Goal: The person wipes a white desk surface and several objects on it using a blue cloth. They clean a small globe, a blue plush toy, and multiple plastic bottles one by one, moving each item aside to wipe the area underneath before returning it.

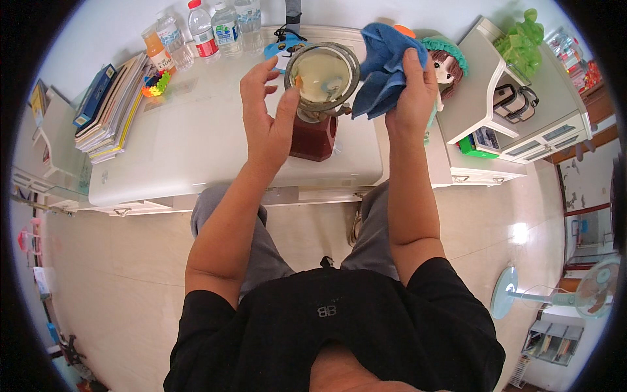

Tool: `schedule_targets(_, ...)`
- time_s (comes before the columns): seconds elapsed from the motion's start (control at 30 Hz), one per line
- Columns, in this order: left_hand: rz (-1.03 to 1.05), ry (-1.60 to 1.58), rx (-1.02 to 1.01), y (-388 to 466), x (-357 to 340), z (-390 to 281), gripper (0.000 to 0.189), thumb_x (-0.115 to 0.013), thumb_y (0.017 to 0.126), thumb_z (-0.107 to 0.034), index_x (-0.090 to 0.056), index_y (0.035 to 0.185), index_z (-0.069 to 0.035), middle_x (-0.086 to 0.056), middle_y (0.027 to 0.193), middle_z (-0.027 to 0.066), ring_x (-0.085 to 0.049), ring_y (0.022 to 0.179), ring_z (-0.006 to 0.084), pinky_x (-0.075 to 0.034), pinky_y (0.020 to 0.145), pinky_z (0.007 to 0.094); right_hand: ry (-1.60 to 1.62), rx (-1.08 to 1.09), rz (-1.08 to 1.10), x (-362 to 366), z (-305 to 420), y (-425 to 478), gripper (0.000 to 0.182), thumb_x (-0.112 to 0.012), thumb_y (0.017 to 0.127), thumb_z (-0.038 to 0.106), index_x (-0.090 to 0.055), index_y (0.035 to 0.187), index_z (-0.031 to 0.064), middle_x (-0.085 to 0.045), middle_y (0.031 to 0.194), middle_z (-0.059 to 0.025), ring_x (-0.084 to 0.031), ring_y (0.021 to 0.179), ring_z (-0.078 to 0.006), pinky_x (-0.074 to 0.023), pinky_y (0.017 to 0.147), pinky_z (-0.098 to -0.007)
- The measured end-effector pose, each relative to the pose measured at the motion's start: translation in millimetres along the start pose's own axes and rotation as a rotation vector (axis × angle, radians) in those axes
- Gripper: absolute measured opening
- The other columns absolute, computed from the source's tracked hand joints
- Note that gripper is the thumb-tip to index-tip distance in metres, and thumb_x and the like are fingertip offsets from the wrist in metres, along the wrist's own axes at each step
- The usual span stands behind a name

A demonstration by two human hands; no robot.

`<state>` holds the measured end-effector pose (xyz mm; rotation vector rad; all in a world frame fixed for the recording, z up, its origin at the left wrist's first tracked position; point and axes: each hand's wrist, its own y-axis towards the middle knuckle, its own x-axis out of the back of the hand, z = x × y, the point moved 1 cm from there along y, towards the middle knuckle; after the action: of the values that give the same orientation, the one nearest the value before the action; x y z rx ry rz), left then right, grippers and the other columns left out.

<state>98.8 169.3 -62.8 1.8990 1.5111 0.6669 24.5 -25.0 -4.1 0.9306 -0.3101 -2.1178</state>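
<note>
A round glass-faced object with a grey metal rim (322,76) stands on a dark red faceted base (315,137) near the front of the white desk (205,147). My left hand (268,115) is at its left side, fingers apart and curved; whether the thumb touches the rim I cannot tell. My right hand (414,93) holds a crumpled blue cloth (384,68) just right of the rim, thumb uppermost. A small part juts from the rim's lower right. Behind the round object lies a blue item with a cartoon face (285,50), partly hidden.
Plastic bottles (225,30) line the back left, beside a colourful toy (156,84) and a stack of books and papers (110,115). A doll (443,66) sits behind my right hand. A white shelf unit (490,115) stands at the right, holding a small bag (517,102).
</note>
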Motion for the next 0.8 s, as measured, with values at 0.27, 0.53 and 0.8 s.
schedule_targets(0.27, 0.120, 0.245, -0.162, -7.0, -5.9, -14.0, 0.090, -0.076, 0.085, -0.053, -0.044, 0.146, 0.005, -0.047, 0.143, 0.0227, -0.046, 0.132, 0.0376, -0.040, 0.109, 0.0435, -0.343, 0.093, 0.222, -9.3, -32.2, -20.8, 0.029, -0.059, 0.104, 0.022, -0.068, 0.115, -0.0028, -0.066, 0.101, -0.0026, -0.056, 0.092, -0.0080, -0.0454, 0.084, -0.0234)
schedule_targets(0.53, 0.094, 0.410, -0.224, -3.0, -4.5, -13.4, 0.103, -0.080, 0.076, -0.063, -0.044, 0.146, 0.004, -0.042, 0.148, 0.0227, -0.046, 0.134, 0.0385, -0.041, 0.110, 0.0447, -0.378, -0.015, 0.207, 1.2, -35.6, -23.1, 0.026, -0.061, 0.102, 0.022, -0.068, 0.107, -0.0026, -0.063, 0.089, 0.0016, -0.053, 0.082, -0.0068, -0.0443, 0.074, -0.0224)
schedule_targets(0.8, 0.148, 0.239, -0.099, -4.4, -5.3, -4.1, 0.101, -0.080, 0.078, -0.062, -0.044, 0.145, 0.004, -0.043, 0.147, 0.0226, -0.048, 0.134, 0.0391, -0.042, 0.110, 0.0449, -0.441, 0.085, 0.204, 3.0, -31.8, -21.2, 0.021, -0.065, 0.099, 0.020, -0.069, 0.107, 0.0000, -0.061, 0.085, 0.0035, -0.051, 0.079, -0.0059, -0.0439, 0.072, -0.0215)
